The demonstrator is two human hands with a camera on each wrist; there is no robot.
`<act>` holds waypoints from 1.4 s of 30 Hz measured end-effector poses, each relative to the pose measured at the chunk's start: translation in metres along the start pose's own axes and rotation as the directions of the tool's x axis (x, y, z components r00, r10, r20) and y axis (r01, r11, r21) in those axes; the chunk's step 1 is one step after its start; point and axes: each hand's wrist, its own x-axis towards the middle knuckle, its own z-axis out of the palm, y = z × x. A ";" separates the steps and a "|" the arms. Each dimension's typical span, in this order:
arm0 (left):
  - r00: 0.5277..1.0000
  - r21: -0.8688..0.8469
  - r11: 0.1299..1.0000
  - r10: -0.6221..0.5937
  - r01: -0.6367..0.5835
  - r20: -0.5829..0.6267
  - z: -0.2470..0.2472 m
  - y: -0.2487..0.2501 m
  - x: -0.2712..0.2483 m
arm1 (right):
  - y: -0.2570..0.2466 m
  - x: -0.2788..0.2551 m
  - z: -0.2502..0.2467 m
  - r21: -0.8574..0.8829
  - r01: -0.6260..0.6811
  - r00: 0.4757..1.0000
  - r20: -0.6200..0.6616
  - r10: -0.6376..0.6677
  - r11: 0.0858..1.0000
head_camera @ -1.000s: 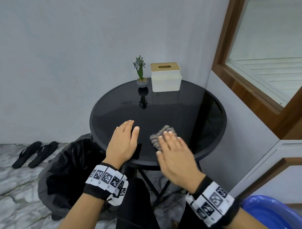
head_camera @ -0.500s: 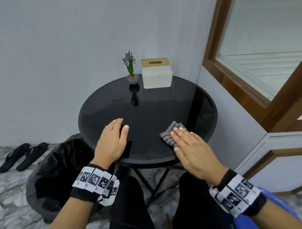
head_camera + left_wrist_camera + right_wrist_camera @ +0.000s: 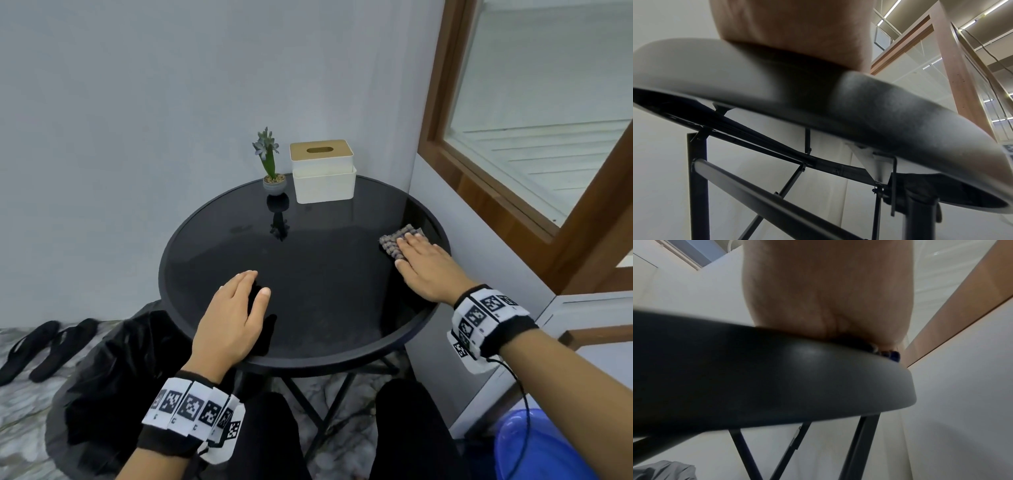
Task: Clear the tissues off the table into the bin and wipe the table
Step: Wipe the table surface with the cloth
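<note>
On the worktop (image 3: 342, 308), a potted plant (image 3: 272, 171) stands at the far edge with a tissue box (image 3: 323, 171) just beside it on the right. The right hand (image 3: 426, 269) lies flat on a cloth (image 3: 394, 241) near the right rim, the left hand (image 3: 233, 322) at the near edge. A bin (image 3: 113, 377) sits on the floor to the worktop's near left, with sandals (image 3: 41, 349) further left.

Both arms reach forward, each with a black-and-white patterned band on the wrist. The left hand (image 3: 233, 322) lies flat, palm down, fingers straight and close together, thumb out to the side. The right hand (image 3: 423, 265) is farther away, flat, fingers stretched out.
</note>
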 end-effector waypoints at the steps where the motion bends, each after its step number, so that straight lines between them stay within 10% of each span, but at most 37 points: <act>1: 1.000 0.000 1.000 0.004 -0.004 0.002 0.001 -0.001 0.000 | 0.000 0.006 -0.001 0.010 -0.011 1.000 -0.002 0.011 1.000; 42: 1.000 0.033 0.999 0.003 -0.004 0.018 0.000 0.004 0.004 | 0.016 0.027 -0.001 0.090 -0.049 0.982 -0.175 0.064 0.995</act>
